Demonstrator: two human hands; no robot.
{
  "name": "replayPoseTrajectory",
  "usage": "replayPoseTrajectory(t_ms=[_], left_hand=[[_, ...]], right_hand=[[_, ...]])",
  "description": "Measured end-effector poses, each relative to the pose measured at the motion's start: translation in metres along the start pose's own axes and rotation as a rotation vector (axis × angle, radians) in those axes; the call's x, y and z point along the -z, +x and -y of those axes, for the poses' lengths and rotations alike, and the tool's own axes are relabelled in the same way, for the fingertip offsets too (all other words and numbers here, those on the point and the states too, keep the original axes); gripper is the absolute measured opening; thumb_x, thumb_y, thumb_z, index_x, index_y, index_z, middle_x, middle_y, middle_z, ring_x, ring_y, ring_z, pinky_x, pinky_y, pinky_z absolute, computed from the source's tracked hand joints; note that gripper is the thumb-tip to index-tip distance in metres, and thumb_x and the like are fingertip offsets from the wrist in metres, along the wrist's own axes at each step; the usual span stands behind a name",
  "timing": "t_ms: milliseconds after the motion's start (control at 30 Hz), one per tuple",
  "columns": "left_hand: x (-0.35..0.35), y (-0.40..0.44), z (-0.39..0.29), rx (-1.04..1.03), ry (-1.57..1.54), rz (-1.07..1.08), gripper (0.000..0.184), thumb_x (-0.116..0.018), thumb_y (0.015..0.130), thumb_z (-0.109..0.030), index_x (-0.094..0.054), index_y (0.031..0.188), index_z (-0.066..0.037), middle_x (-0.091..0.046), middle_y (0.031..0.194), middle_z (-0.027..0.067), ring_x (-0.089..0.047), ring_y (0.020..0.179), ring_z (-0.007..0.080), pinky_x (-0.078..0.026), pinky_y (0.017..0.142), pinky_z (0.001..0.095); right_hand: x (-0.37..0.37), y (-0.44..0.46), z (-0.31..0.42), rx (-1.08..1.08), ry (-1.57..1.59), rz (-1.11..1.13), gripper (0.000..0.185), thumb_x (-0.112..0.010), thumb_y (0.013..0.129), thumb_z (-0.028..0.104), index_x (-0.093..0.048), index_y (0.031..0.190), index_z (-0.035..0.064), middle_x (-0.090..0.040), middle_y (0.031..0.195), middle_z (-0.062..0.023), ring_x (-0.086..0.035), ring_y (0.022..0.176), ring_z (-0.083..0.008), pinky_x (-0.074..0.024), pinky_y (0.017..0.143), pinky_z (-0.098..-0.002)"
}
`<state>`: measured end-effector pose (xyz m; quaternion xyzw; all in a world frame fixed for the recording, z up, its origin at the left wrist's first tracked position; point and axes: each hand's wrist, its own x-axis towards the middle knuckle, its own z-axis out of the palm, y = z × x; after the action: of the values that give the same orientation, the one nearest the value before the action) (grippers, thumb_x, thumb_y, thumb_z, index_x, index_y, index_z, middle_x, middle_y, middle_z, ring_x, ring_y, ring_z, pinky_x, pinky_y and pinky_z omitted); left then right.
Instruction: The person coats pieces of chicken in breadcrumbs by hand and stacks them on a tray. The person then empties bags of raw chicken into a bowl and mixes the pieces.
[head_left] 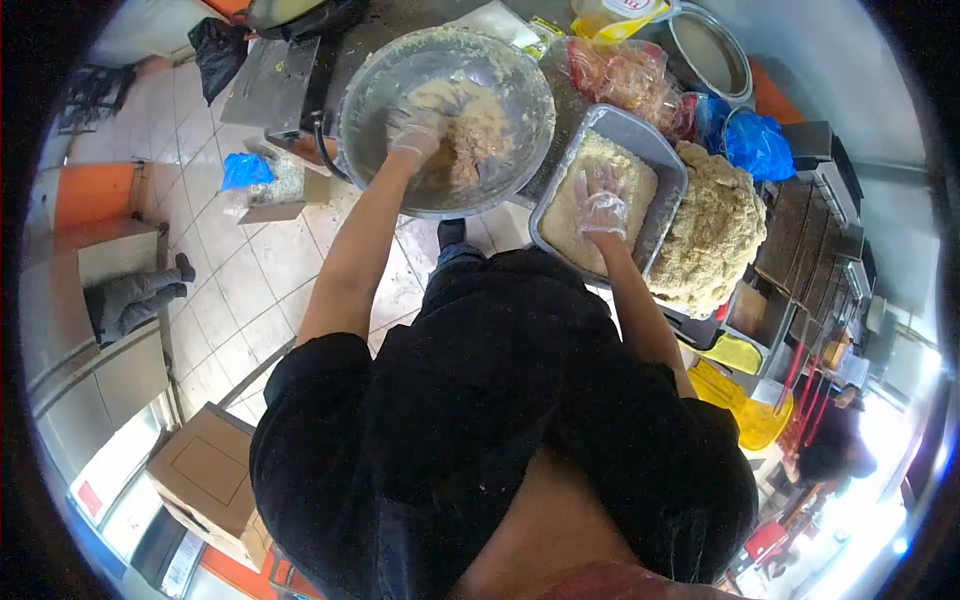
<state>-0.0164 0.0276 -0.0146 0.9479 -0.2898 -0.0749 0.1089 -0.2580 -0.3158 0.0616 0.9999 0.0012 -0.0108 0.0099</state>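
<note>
At desk (pixel 400 15), bowl (pixel 368 98) & tub (pixel 669 168) side by side, slim gap btwn.
Gloved L hand (pixel 414 134) in bowl at wet mix (pixel 485 140), can't tell grip; gloved R hand (pixel 603 203) spread wide on crumbs (pixel 638 185) in tub. Floor (pixel 240 260) shows past bowl's near rim.

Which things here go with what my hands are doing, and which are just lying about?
Likely part of the job:
- metal bowl, with your left hand in it
- grey tub, with your right hand at its pale crumbs
- crumbly mound beside the tub, probably

Seemingly just lying about:
- blue bag by the mound
- black bag
- closed cardboard box
</note>
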Motion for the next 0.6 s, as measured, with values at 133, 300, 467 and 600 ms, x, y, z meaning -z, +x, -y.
replayPoseTrajectory(t_ms=[133,300,467,600], left_hand=[[0.087,-0.012,-0.055,0.168,-0.266,0.261,0.031,-0.047,0.084,-0.014,-0.063,0.109,-0.007,-0.057,0.119,0.0203,-0.054,0.112,0.0347,-0.043,0.096,0.0419],[0.092,-0.022,-0.101,-0.009,-0.017,0.098,0.034,-0.049,0.083,-0.016,-0.065,0.109,-0.003,-0.06,0.116,0.0229,-0.056,0.11,0.0382,-0.044,0.094,0.0432],[-0.005,0.012,-0.046,-0.013,-0.312,-0.032,0.035,-0.05,0.086,-0.025,-0.062,0.116,-0.011,-0.059,0.123,0.0147,-0.056,0.112,0.0301,-0.041,0.098,0.0396],[0.079,-0.017,-0.065,0.128,-0.556,0.163,0.031,-0.052,0.088,-0.031,-0.068,0.105,-0.01,-0.067,0.106,0.0087,-0.063,0.094,0.024,-0.048,0.085,0.0361]], right_hand=[[0.016,0.0,-0.008,0.072,-0.049,0.019,0.054,-0.052,0.086,0.019,-0.038,0.138,0.0137,-0.033,0.147,-0.0182,-0.03,0.136,-0.0381,-0.0233,0.111,-0.0536],[0.025,-0.003,-0.007,0.105,-0.032,-0.028,0.053,-0.055,0.082,0.017,-0.043,0.134,0.0169,-0.039,0.143,-0.0142,-0.042,0.128,-0.0375,-0.039,0.102,-0.0478],[0.025,-0.009,-0.007,-0.015,0.183,0.094,0.051,-0.053,0.083,0.016,-0.046,0.133,0.0173,-0.043,0.14,-0.0138,-0.044,0.124,-0.035,-0.0406,0.1,-0.0453],[0.059,-0.02,-0.01,-0.036,0.334,0.083,0.045,-0.048,0.087,0.013,-0.05,0.131,0.0178,-0.045,0.137,-0.0125,-0.046,0.122,-0.0343,-0.0406,0.1,-0.044]])
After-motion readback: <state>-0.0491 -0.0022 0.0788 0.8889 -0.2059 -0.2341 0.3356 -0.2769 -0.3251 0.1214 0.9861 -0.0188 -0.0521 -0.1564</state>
